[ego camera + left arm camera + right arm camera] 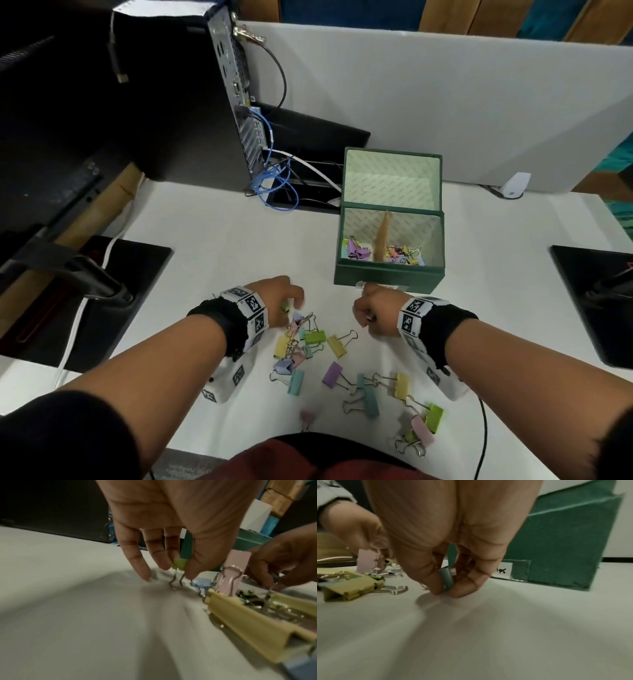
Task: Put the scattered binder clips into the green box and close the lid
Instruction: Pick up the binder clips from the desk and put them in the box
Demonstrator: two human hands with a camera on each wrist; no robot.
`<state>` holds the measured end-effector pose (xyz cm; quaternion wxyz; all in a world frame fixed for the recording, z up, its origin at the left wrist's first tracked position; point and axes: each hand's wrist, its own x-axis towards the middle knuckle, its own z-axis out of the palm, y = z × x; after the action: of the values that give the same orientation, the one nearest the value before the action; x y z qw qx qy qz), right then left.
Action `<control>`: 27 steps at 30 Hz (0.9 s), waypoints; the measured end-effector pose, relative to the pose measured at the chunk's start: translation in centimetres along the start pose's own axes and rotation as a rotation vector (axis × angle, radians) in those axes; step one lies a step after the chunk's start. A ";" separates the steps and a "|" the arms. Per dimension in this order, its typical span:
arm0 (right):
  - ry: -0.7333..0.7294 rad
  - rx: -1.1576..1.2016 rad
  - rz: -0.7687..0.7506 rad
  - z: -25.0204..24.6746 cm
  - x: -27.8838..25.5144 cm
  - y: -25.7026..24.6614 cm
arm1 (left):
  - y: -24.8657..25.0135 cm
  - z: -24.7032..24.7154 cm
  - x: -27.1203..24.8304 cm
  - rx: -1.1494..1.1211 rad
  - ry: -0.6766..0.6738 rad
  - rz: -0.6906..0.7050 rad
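White desk is carrying the green box mid-surface, lid standing open for drops. Beside the scattered binder clips near the front edge, the left hand is pinching a lime clip and the right hand a pale blue clip, seemingly for lifting

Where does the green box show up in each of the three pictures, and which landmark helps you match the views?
Head view: the green box stands right of centre on the table, lid open, just beyond the right hand.
Left wrist view: only a strip of it shows behind the left hand, right of centre.
Right wrist view: it fills the upper right.
Shared landmark: the yellow clip between the hands.
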<state>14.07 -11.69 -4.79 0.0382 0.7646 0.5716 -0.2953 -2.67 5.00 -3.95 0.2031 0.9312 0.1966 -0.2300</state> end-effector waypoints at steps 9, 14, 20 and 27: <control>0.111 0.196 0.043 -1.6 -2.4 0.9 | 0.4 0.7 0.6 0.047 -0.077 0.086; 0.339 0.466 0.074 -4.2 -3.6 0.9 | 0.4 1.0 0.8 0.011 -0.023 0.118; 0.649 0.550 0.251 -6.9 -3.3 2.4 | 0.5 1.2 1.0 0.015 -0.039 0.116; 0.569 0.391 0.112 -5.6 -3.7 1.4 | 0.7 1.1 1.6 0.034 -0.033 0.066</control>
<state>16.99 -13.11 1.22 -0.2540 0.8393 0.4491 -0.1716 -1.46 4.36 -5.49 0.1979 0.9367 0.1583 -0.2416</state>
